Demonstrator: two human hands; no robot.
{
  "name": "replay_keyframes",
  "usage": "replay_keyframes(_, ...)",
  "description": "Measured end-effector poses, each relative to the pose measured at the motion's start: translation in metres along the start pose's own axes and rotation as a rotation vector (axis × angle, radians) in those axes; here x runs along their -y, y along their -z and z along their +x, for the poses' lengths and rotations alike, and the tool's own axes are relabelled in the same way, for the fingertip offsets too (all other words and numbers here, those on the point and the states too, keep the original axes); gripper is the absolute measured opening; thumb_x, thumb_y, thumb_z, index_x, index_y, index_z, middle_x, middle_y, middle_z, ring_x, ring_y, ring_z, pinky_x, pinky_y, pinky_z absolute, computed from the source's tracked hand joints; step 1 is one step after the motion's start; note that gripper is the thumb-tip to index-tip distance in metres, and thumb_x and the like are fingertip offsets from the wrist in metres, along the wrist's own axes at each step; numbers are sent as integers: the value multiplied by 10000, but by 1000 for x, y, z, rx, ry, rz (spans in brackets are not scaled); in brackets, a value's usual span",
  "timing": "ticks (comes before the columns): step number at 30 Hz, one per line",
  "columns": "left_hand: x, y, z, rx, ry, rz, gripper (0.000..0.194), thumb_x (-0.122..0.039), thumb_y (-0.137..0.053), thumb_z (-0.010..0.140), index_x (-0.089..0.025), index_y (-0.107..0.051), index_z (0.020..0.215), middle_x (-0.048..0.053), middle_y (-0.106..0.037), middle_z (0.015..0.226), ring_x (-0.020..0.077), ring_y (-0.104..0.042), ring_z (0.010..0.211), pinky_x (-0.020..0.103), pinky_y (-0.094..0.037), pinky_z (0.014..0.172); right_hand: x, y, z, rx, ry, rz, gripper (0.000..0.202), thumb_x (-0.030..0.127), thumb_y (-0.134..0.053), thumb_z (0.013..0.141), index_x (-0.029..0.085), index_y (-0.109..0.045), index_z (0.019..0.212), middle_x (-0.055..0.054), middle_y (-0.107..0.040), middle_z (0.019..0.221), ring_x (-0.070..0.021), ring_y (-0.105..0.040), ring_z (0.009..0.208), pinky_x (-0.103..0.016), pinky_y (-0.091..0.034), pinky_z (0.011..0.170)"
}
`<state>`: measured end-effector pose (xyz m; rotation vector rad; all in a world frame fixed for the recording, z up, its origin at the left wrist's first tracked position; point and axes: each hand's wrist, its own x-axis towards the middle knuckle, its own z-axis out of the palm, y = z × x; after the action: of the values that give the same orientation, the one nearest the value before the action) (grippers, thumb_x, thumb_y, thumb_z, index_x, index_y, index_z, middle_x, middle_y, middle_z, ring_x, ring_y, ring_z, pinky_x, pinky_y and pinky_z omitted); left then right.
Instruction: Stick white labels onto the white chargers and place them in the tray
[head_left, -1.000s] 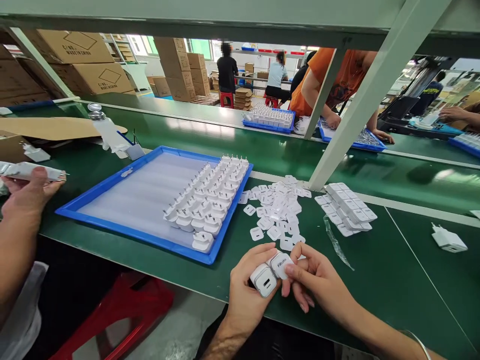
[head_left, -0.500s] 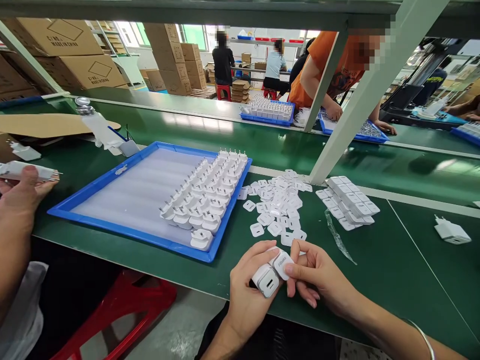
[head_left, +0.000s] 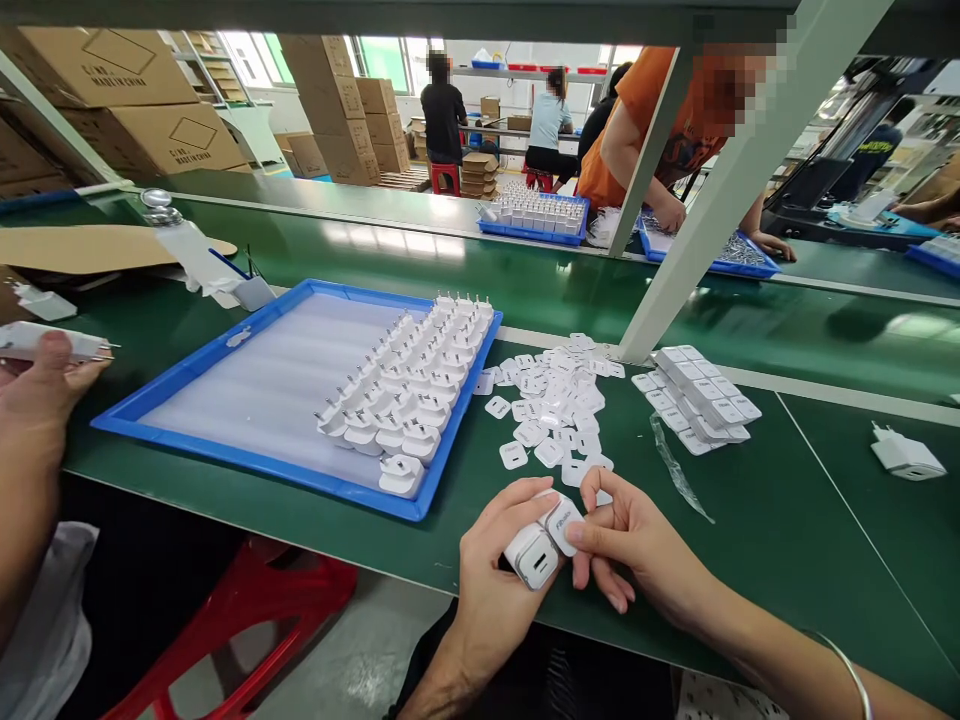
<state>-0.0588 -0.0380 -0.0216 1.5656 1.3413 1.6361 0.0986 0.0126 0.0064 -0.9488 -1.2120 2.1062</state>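
My left hand (head_left: 491, 570) is wrapped round a white charger (head_left: 535, 560), whose end with a dark port slot faces up toward me. Between the thumb and fingers of my right hand (head_left: 626, 545) is a small white printed face plate (head_left: 564, 522), a rounded square with grey lettering. It sits right beside the charger's end; whether they touch I cannot tell. Just beyond my hands lies a loose pile of similar white face plates (head_left: 559, 400). To the left, a blue-rimmed tray (head_left: 247, 462) holds rows of white chargers (head_left: 409, 385) standing with their pins up.
Stacked sheets of white plates (head_left: 697, 400), a clear plastic strip (head_left: 679, 470) and a single charger (head_left: 907, 452) lie on the right. At far left another person's hand (head_left: 49, 375) holds a charger. A slanted metal post (head_left: 697, 230) rises behind the pile.
The view has shifted very slightly. Both my hands keep nearly the same pose, with the face plate still held beside the charger.
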Motion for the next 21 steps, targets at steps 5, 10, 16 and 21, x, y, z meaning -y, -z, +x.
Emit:
replay_keyframes(5, 0, 0, 0, 27, 3, 35, 339, -85, -766, 710, -209, -751, 1026, 98, -730, 1112, 214, -724, 967, 269, -605, 812, -1, 0, 0, -33, -5, 0, 433, 381, -721, 793, 250, -314, 859, 6, -700, 506, -78, -487, 268, -106, -286, 287)
replay_keyframes(10, 0, -1, -1, 60, 32, 72, 322, -147, -798, 709, -207, -749, 1022, 92, -740, 1074, 215, -727, 959, 267, -608, 805, 0, -2, 0, -72, -13, -29, 462, 422, -729, 768, 257, -307, 855, 52, -647, 439, -79, -452, 244, -110, -288, 273)
replay_keyframes(16, -2, -2, 2, 52, 13, 81, 307, -152, -807, 705, -193, -751, 1003, 96, -747, 1052, 215, -733, 939, 267, -613, 797, -1, -2, -1, -75, -13, -15, 412, 389, -706, 790, 252, -322, 850, 50, -650, 445, -83, -469, 248, -109, -305, 270)
replay_keyframes(21, 1, -2, 1, 42, -37, 87, 335, -106, -793, 705, -202, -749, 1023, 89, -745, 1062, 202, -737, 935, 249, -610, 808, -2, -1, 0, -30, -39, 65, 360, 342, -690, 809, 242, -347, 849, 20, -678, 475, -98, -518, 268, -106, -317, 270)
